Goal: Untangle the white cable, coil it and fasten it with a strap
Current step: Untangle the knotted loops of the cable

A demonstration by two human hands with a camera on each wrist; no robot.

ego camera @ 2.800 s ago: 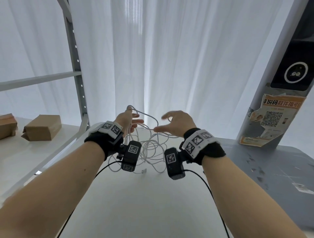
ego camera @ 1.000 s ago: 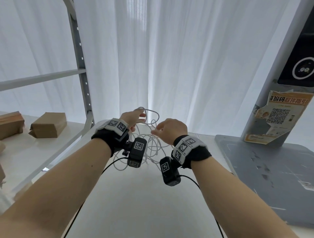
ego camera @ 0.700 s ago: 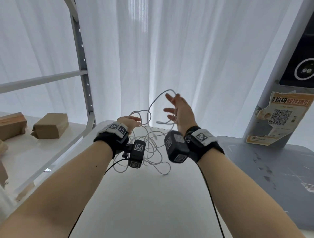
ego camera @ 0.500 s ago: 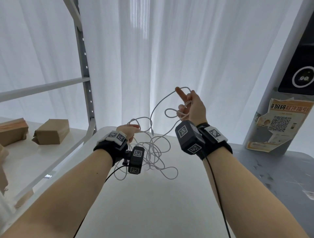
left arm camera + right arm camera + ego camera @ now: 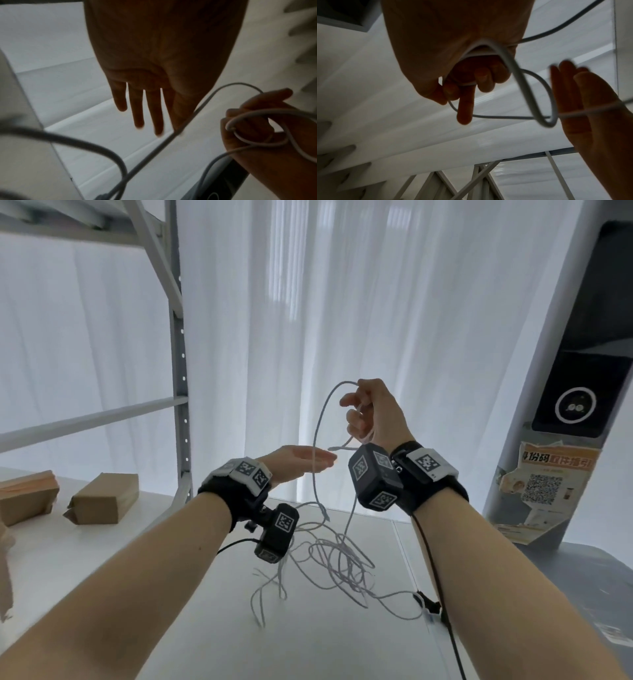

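The white cable [image 5: 337, 563] lies in a loose tangle on the white table [image 5: 308, 645]. One strand rises from it to my right hand [image 5: 359, 419], which is lifted above the table and grips a couple of small loops in curled fingers [image 5: 481, 79], with one finger sticking out straight. From that fist a strand arcs over and drops past my left hand [image 5: 308, 462]. The left hand is open and flat with its fingers [image 5: 150, 108] straight, and the strand [image 5: 188, 119] runs along their edge. A small dark piece [image 5: 428, 606] lies by the cable's right end; I cannot tell what it is.
Two cardboard boxes [image 5: 102, 501] sit on the left shelf behind a grey rack upright [image 5: 178, 371]. At the right a grey pillar with a QR poster [image 5: 548, 484] stands on a grey base. A white curtain hangs behind the table. Black camera wires trail from both wrists.
My left hand has let go of the bundle and opened flat. The tangle has dropped to the table. My right hand rose with a strand and now closes round small loops.
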